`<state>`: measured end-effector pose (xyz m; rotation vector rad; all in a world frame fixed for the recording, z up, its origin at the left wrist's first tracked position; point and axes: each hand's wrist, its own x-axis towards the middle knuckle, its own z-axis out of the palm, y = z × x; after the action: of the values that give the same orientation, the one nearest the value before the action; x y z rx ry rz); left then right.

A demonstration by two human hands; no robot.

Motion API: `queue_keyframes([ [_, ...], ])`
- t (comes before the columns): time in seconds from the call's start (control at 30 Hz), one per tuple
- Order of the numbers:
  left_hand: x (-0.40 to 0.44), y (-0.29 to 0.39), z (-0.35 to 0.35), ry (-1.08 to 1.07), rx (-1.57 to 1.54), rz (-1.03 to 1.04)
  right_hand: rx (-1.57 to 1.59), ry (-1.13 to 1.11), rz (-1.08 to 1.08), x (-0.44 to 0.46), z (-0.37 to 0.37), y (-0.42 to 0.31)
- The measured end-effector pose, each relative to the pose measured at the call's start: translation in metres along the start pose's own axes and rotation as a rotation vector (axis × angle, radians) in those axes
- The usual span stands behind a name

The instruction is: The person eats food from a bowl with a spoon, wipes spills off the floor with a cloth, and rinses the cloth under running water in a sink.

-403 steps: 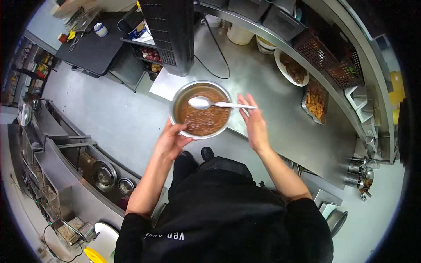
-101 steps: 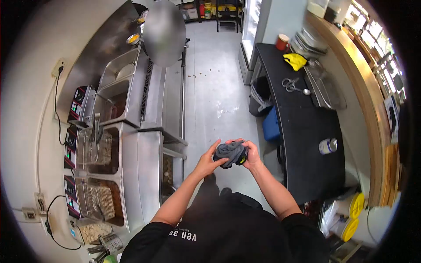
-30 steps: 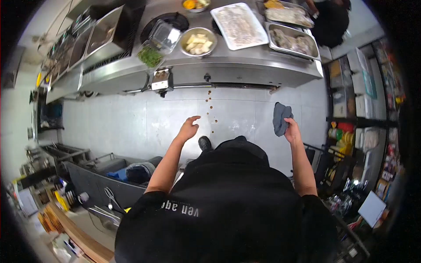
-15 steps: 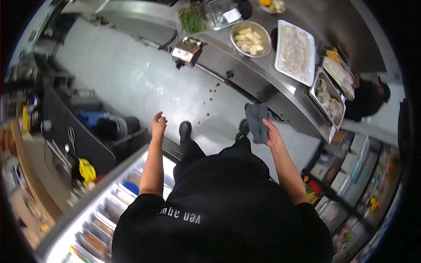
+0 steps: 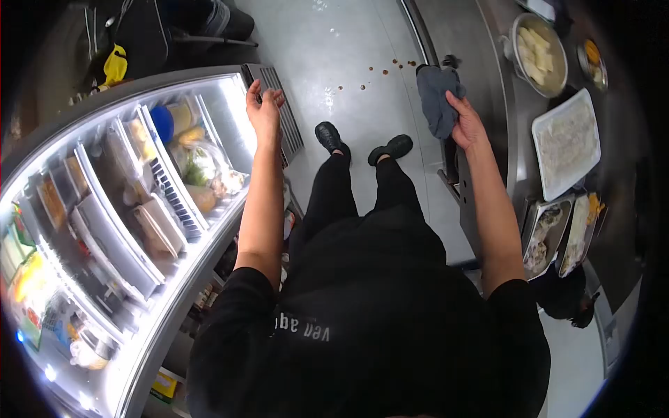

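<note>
Some fingers of the right hand are hidden behind the gray cloth. Brown spots on the floor are too small to identify. At left, glare washes out packages in the lit fridge. At right, metal trays partly cover a person. The top edge cuts off a dark bin.

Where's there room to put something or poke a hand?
There's open space between the left hand and the cloth, above spotted floor. A narrow counter strip beside the tray looks bare. The pans crowd together; the fridge is packed.
</note>
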<state>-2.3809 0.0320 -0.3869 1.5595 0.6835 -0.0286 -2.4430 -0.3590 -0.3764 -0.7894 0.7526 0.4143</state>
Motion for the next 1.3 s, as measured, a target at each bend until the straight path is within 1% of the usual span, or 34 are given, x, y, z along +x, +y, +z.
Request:
queue_keyframes([
  [0.07,0.014,-0.017,0.001,0.007,-0.04,-0.04,-0.076,0.025,-0.072,0.022,0.005,0.011],
  [0.1,0.019,-0.029,0.002,0.0,-0.052,-0.095,-0.091,0.035,-0.076,0.034,0.01,0.019],
  [0.13,0.021,-0.046,0.005,0.0,-0.072,-0.152,-0.119,0.066,-0.02,0.046,0.014,0.027],
  [0.17,0.014,-0.056,0.015,-0.008,-0.076,-0.158,-0.149,0.097,0.044,0.062,0.017,0.037],
  [0.23,0.001,-0.095,0.03,-0.064,0.043,-0.217,-0.205,0.067,0.126,0.108,0.006,0.07],
  [0.27,-0.007,-0.12,0.039,-0.05,0.134,-0.252,-0.225,0.119,0.139,0.142,-0.013,0.097],
  [0.3,-0.007,-0.176,0.039,-0.05,0.278,-0.173,-0.246,0.165,0.153,0.178,-0.032,0.128],
  [0.33,-0.026,-0.167,0.061,-0.015,0.179,-0.339,-0.166,0.199,0.163,0.207,-0.047,0.156],
  [0.37,-0.027,-0.238,0.058,-0.018,0.2,-0.211,-0.079,0.228,0.179,0.233,-0.06,0.181],
  [0.4,-0.035,-0.251,0.069,-0.02,0.282,-0.305,-0.105,0.222,0.2,0.255,-0.069,0.198],
  [0.43,-0.04,-0.267,0.083,-0.015,0.358,-0.39,-0.167,0.297,0.239,0.281,-0.08,0.215],
  [0.47,-0.039,-0.289,0.097,-0.011,0.331,-0.38,-0.214,0.39,0.286,0.3,-0.097,0.233],
  [0.5,-0.04,-0.309,0.108,-0.021,0.311,-0.38,-0.218,0.405,0.313,0.315,-0.12,0.249],
  [0.57,-0.03,-0.351,0.128,-0.046,0.275,-0.414,-0.341,0.447,0.314,0.358,-0.164,0.263],
  [0.6,-0.025,-0.375,0.135,-0.137,0.177,-0.418,-0.359,0.451,0.316,0.379,-0.192,0.273],
  [0.63,-0.018,-0.397,0.141,-0.222,0.084,-0.422,-0.454,0.502,0.275,0.399,-0.22,0.282],
  [0.67,-0.009,-0.405,0.149,-0.28,0.058,-0.476,-0.546,0.55,0.236,0.418,-0.247,0.289],
  [0.7,-0.003,-0.411,0.155,-0.273,0.055,-0.49,-0.575,0.6,0.193,0.435,-0.267,0.29],
  [0.73,0.002,-0.418,0.159,-0.299,0.033,-0.512,-0.712,0.721,0.125,0.468,-0.317,0.309],
  [0.77,0.005,-0.424,0.163,-0.326,0.009,-0.534,-0.672,0.621,0.127,0.484,-0.342,0.303],
  [0.8,0.006,-0.43,0.164,-0.318,0.026,-0.544,-0.873,0.801,0.054,0.502,-0.352,0.302],
  [0.83,0.008,-0.44,0.165,-0.326,0.022,-0.557,-0.88,0.931,0.105,0.509,-0.34,0.284],
  [0.87,0.009,-0.45,0.165,-0.36,0.136,-0.603,-0.871,0.9,-0.066,0.535,-0.385,0.292],
  [0.9,0.006,-0.454,0.162,-0.394,0.259,-0.661,-0.901,0.956,-0.031,0.54,-0.378,0.277],
  [0.93,0.01,-0.45,0.164,-0.401,0.269,-0.674,-0.807,1.024,-0.015,0.532,-0.338,0.26],
  [0.97,0.015,-0.439,0.17,-0.467,0.278,-0.641,-0.853,1.046,-0.048,0.539,-0.341,0.256],
  [1.0,0.02,-0.429,0.174,-0.532,0.283,-0.605,-0.894,1.08,0.037,0.549,-0.349,0.252],
  [1.03,0.024,-0.422,0.173,-0.537,0.287,-0.616,-0.936,1.113,0.122,0.554,-0.357,0.251],
  [1.07,0.027,-0.415,0.175,-0.553,0.241,-0.606,-0.935,1.115,0.12,0.556,-0.36,0.249],
  [1.1,0.029,-0.41,0.176,-0.569,0.196,-0.599,-1.049,1.143,0.089,0.555,-0.363,0.25],
  [1.17,0.035,-0.408,0.176,-0.55,0.187,-0.602,-1.156,1.171,0.043,0.562,-0.371,0.246],
  [1.23,0.04,-0.413,0.171,-0.515,0.279,-0.659,-1.08,1.236,0.065,0.569,-0.384,0.245],
  [1.27,0.044,-0.415,0.17,-0.523,0.308,-0.632,-1.453,1.136,0.175,0.593,-0.452,0.255],
  [1.3,0.047,-0.415,0.171,-0.526,0.308,-0.626,-1.898,1.042,0.286,0.616,-0.518,0.265],
])
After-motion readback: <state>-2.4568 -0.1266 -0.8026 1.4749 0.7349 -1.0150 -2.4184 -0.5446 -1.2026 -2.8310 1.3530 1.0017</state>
